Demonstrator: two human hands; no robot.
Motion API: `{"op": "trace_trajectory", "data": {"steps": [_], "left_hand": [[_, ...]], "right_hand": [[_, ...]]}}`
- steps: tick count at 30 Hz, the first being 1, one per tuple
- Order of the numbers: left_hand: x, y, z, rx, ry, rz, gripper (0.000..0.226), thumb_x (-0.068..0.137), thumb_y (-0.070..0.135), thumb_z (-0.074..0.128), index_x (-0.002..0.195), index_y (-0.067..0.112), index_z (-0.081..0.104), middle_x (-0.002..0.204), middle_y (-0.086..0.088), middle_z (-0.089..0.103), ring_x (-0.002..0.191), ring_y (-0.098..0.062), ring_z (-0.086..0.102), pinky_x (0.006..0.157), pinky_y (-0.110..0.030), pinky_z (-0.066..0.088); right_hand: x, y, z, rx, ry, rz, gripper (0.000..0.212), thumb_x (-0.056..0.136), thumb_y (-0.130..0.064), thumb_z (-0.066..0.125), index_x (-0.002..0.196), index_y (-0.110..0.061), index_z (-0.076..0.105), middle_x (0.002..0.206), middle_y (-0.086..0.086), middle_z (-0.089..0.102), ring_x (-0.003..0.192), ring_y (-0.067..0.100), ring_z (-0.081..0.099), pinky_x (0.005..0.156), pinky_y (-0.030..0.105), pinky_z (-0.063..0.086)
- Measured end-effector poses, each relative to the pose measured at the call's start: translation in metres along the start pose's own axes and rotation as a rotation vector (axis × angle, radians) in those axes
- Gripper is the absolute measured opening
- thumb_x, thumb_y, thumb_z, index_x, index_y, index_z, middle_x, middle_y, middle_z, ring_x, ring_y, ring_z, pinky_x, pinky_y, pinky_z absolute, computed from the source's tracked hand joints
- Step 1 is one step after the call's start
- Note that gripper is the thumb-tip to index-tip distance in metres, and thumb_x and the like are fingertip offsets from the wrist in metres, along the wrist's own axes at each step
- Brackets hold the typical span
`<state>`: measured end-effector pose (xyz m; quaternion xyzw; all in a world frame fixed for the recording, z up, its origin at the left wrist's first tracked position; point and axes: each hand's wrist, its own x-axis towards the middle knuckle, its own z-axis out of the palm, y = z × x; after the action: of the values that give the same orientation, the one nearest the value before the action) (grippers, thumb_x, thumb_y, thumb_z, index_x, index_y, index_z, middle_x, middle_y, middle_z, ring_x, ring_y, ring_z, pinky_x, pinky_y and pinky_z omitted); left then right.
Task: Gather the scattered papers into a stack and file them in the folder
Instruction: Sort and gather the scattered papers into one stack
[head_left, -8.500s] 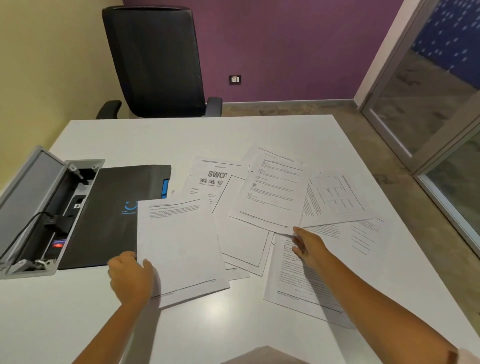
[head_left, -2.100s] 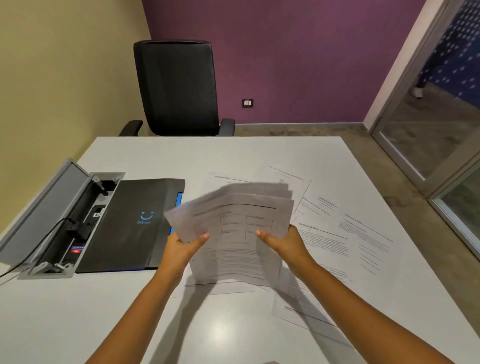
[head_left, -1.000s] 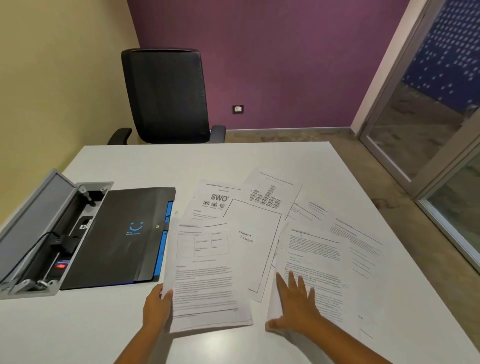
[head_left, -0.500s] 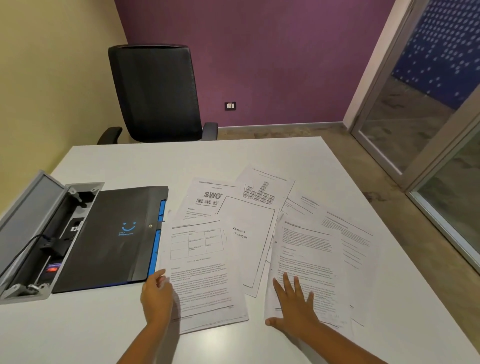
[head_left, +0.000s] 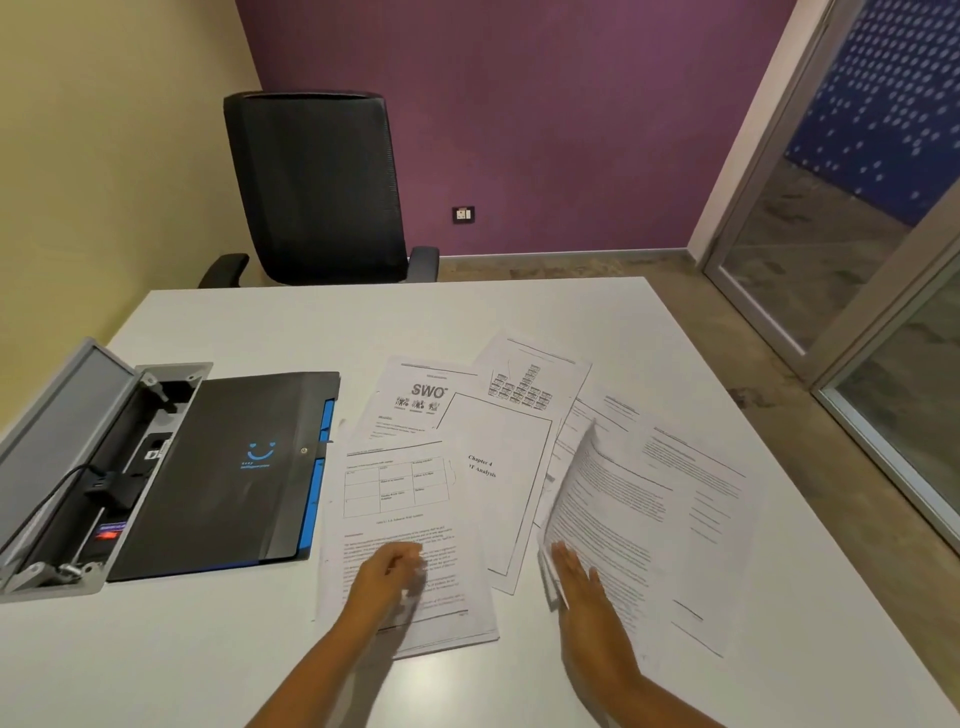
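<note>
A black folder (head_left: 234, 467) with a blue smile logo lies shut on the left of the white table (head_left: 311, 322). Beside it is a small stack of papers (head_left: 400, 499) topped by a sheet with a table on it. My left hand (head_left: 387, 574) rests on the stack's lower part, fingers loosely bent and blurred. My right hand (head_left: 579, 579) lifts the left edge of a text sheet (head_left: 608, 499), which curls up off the table; its thumb is hidden. Several more loose papers (head_left: 498, 447) fan out behind and to the right (head_left: 696, 499).
An open grey cable box (head_left: 67, 467) with plugs and a cord sits at the table's left edge, touching the folder. A black office chair (head_left: 317, 187) stands at the far side. Glass doors (head_left: 831, 260) are on the right, beyond the table's right edge.
My right hand lay flat on the text sheet; now that sheet's left edge is raised and curling. My left hand has slid from the stack's left edge onto its lower middle.
</note>
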<state>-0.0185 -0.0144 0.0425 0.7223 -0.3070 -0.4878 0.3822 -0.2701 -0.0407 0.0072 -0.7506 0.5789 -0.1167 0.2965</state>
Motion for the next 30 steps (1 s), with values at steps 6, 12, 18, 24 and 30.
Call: {"op": "trace_trajectory", "data": {"steps": [6, 12, 18, 24, 30], "left_hand": [[-0.009, 0.011, 0.018, -0.195, -0.3, -0.056, 0.03, 0.093, 0.036, 0.045, 0.121, 0.025, 0.049, 0.117, -0.002, 0.062, 0.103, -0.025, 0.065, 0.083, -0.038, 0.056], [0.003, 0.0, 0.021, -0.107, 0.041, -0.039, 0.026, 0.092, 0.011, 0.05, 0.117, 0.006, 0.055, 0.114, -0.017, 0.064, 0.091, -0.029, 0.062, 0.077, -0.035, 0.053], [0.003, -0.009, 0.011, -0.263, 0.202, -0.064, 0.016, 0.092, 0.016, 0.052, 0.102, 0.007, 0.06, 0.093, -0.014, 0.066, 0.08, -0.027, 0.064, 0.057, -0.026, 0.051], [0.005, -0.015, 0.002, -0.214, 0.209, -0.061, 0.014, 0.092, 0.02, 0.052, 0.1, 0.01, 0.058, 0.093, -0.013, 0.065, 0.079, -0.027, 0.063, 0.06, -0.028, 0.049], [0.003, -0.013, 0.006, -0.22, 0.206, -0.076, 0.01, 0.092, 0.018, 0.052, 0.096, 0.011, 0.058, 0.085, -0.007, 0.064, 0.074, -0.022, 0.062, 0.053, -0.023, 0.046]], "right_hand": [[0.014, -0.059, -0.012, -0.083, -0.281, -0.329, 0.059, 0.099, -0.01, 0.032, 0.149, -0.029, 0.008, 0.144, -0.02, -0.012, 0.129, -0.003, -0.019, 0.105, 0.009, -0.018], [0.017, -0.059, -0.003, -0.223, -0.492, -0.51, 0.068, 0.094, -0.057, 0.028, 0.148, -0.031, -0.003, 0.154, -0.019, -0.012, 0.139, 0.001, -0.017, 0.113, 0.032, -0.014], [0.021, -0.002, -0.007, -0.193, -0.06, -0.031, 0.071, 0.096, -0.046, 0.037, 0.148, -0.027, -0.006, 0.155, -0.01, -0.015, 0.146, 0.01, -0.009, 0.118, 0.034, -0.007], [0.021, 0.053, -0.04, -0.435, -0.101, 0.32, 0.092, 0.073, -0.066, -0.02, 0.149, -0.017, -0.007, 0.159, 0.008, -0.006, 0.147, 0.022, -0.001, 0.119, 0.041, 0.007], [0.015, 0.048, -0.048, -0.303, 0.028, 0.235, 0.062, 0.099, -0.017, -0.009, 0.136, 0.005, 0.036, 0.142, 0.02, 0.045, 0.127, 0.027, 0.051, 0.1, 0.027, 0.045]]}}
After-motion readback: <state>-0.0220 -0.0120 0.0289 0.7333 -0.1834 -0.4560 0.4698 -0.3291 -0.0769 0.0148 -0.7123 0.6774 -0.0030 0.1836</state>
